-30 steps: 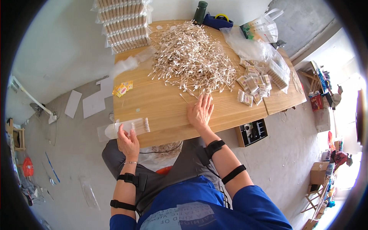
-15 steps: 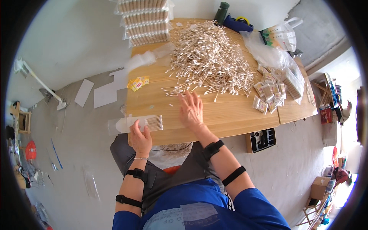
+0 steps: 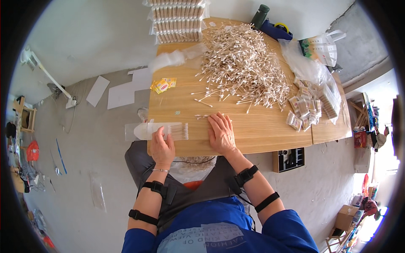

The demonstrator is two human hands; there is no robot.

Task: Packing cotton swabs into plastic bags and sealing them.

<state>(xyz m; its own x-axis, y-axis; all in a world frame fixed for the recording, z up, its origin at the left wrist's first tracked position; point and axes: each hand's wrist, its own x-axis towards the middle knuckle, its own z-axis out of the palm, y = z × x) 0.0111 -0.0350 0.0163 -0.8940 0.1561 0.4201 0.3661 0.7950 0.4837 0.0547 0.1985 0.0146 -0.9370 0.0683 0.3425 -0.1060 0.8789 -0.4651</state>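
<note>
Head view: mid-packing step. Left hand (image 3: 162, 145) pinches a clear plastic sleeve partly filled with cotton swabs (image 3: 162, 131), lying at the near left edge of the wooden table (image 3: 253, 135). Right hand (image 3: 221, 134) lies flat, fingers spread, empty, over a few loose swabs (image 3: 201, 116). Big heap of wooden-stick cotton swabs (image 3: 242, 63) is well apart. Next move likely needs gathering an aligned bunch for the sleeve mouth.

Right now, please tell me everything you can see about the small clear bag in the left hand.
The clear bag is a thin, see-through plastic pouch lying flat at the near left edge of the wooden table, its closed end hanging past the edge. A neat bundle of cotton swabs fills its open end, white tips pointing right. The left hand rests on it from the near side. The right hand lies flat on the table, apart from it.
</note>
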